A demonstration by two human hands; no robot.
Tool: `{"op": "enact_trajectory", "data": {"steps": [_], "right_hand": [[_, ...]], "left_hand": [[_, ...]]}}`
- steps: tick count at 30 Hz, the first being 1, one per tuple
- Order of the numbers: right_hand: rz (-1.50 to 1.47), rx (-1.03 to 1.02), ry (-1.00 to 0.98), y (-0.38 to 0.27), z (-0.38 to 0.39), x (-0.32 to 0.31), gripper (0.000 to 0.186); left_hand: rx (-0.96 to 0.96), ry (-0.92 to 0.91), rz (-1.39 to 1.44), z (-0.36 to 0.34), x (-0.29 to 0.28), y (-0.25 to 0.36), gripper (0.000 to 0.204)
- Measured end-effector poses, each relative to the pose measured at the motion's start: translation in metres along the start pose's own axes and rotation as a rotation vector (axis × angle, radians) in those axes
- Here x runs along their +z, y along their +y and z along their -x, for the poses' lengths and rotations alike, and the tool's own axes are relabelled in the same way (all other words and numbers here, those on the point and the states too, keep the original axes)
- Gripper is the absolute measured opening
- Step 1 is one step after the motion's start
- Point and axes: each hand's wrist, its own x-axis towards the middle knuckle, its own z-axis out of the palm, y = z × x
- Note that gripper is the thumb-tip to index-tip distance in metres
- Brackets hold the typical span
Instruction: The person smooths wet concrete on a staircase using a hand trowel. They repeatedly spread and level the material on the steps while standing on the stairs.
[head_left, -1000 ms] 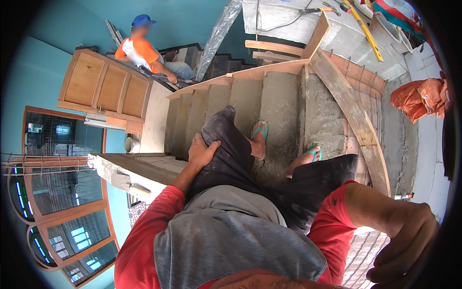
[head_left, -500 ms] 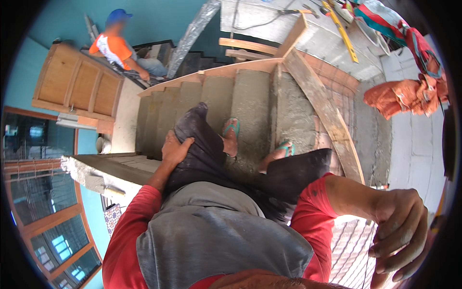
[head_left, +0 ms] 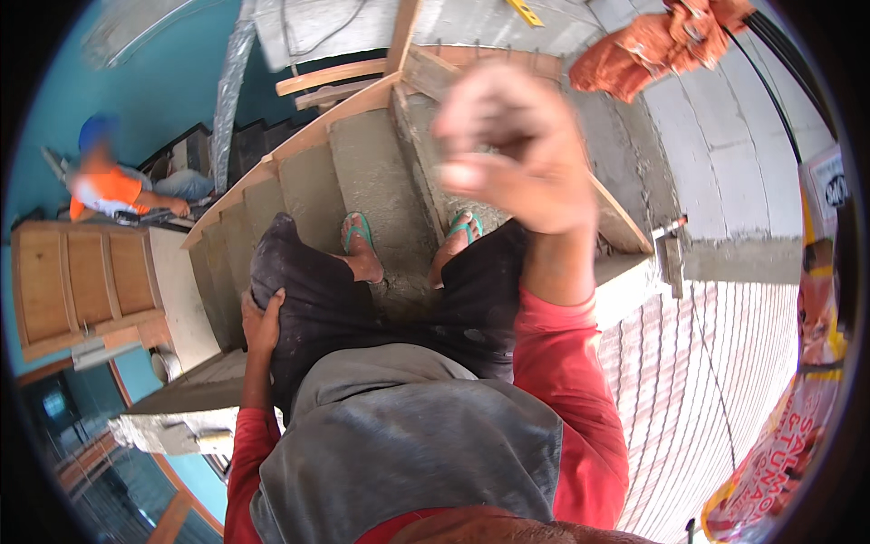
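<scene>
My left hand [head_left: 263, 322] rests on the left leg of my dark trousers [head_left: 294, 299], below the knee, with thumb and fingers apart and nothing seen in it. Raised in front of me is my right hand [head_left: 521, 154], its fingers curled and smeared by motion; whether anything is in them cannot be made out. It covers part of a wooden board [head_left: 621, 218] behind it. Both my feet, in green flip-flops [head_left: 359, 228], stand on grey concrete stairs [head_left: 376, 168] edged with wooden formwork [head_left: 317, 136].
Beyond the formwork on the left, a person in an orange and white shirt [head_left: 113, 189] and blue cap sits by dark steps. A wooden panel [head_left: 86, 281] stands near them. An orange sack [head_left: 657, 50] hangs at the upper right, near a yellow level [head_left: 524, 12]. Corrugated sheeting [head_left: 698, 363] lies at right.
My right hand has swung from the lower right up in front of the stairs. The view has turned to the right, while my left hand stays on my leg.
</scene>
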Motion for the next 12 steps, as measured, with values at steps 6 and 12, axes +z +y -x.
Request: {"op": "enact_trajectory", "data": {"steps": [6, 12], "right_hand": [[0.491, 0.299, -0.308, 0.08, 0.016, 0.04, 0.028], [0.884, 0.3, -0.456, 0.133, 0.038, 0.048, 0.029]], "left_hand": [[-0.139, -0.33, 0.506, -0.011, -0.013, -0.092, 0.059], [0.163, -0.312, -0.594, 0.0, -0.043, -0.233, 0.062]]}}
